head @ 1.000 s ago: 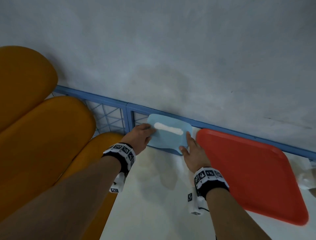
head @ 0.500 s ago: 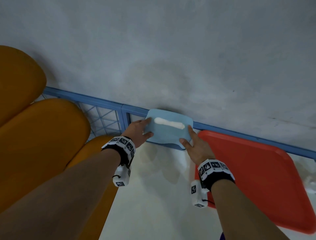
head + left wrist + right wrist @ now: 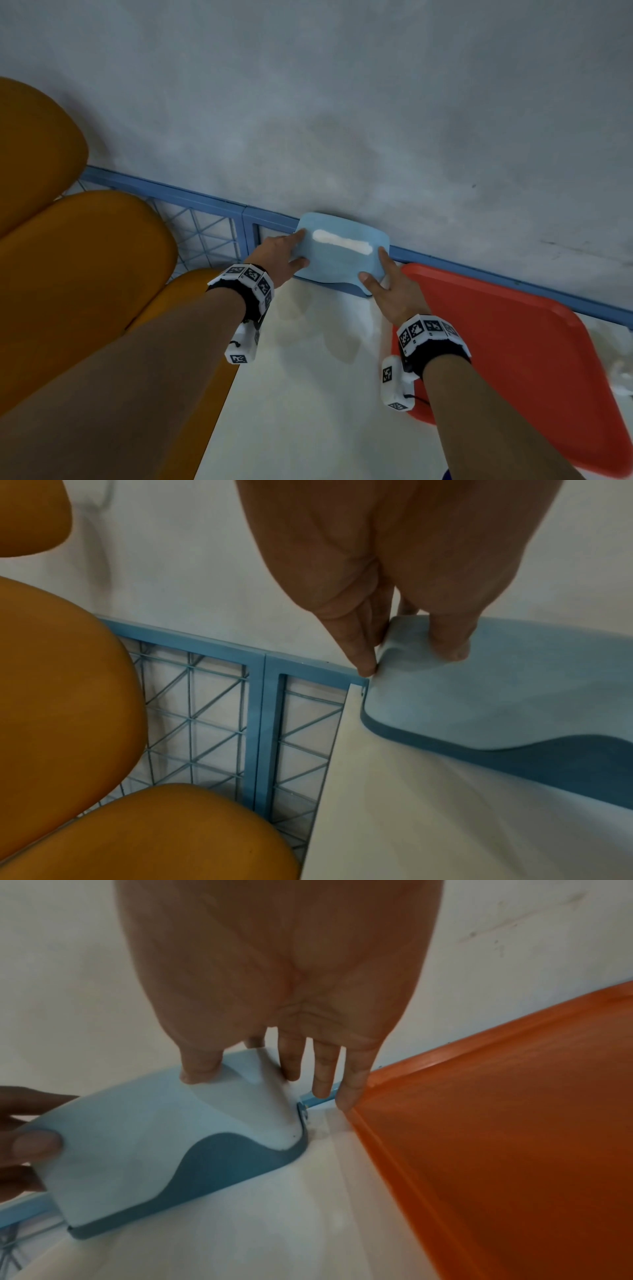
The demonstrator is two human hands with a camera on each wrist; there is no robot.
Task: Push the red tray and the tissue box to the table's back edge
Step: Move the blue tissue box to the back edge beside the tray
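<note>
The light-blue tissue box (image 3: 342, 260) with a dark-blue base stands at the white table's back edge, against the grey wall. My left hand (image 3: 298, 248) holds its left end, thumb on the front face and fingers round the end (image 3: 366, 666). On the other side, my right hand (image 3: 375, 265) holds the right end, with the thumb (image 3: 198, 1074) on the near face and the fingers down the side. The red tray (image 3: 513, 359) lies flat to the right of the box, its far corner near the blue rail, and my right little finger touches its rim (image 3: 363, 1085).
A blue metal frame with wire mesh (image 3: 205, 233) runs along the wall behind the table. Orange chair seats (image 3: 85, 274) fill the left side, beside the table's left edge. Bare white tabletop (image 3: 308, 394) lies between my forearms.
Both hands slid the tissue box away from me, toward the wall. It now sits against the wall over the blue rail. The tray has kept its place.
</note>
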